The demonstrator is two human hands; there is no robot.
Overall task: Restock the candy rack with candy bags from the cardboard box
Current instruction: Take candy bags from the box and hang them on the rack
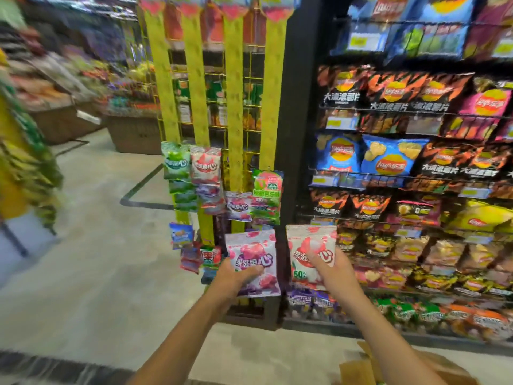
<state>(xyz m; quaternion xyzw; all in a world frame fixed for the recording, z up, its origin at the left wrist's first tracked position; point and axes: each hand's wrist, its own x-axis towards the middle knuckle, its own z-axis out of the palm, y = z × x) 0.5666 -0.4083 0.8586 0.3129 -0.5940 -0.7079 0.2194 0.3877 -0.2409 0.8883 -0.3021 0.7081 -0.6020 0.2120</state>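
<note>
The left hand (236, 276) grips a purple candy bag (254, 259); the right hand (333, 269) grips a red candy bag (309, 245), both before the candy rack (234, 112).

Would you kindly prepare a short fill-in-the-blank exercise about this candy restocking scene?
The left hand and right hand each grip ____ candy bag.
The purple candy bag is in the ____ hand.
The red-and-white candy bag shows "____%".
The rack's hanging strips are ____.
Missing words: one, left, 50, yellow.
</note>
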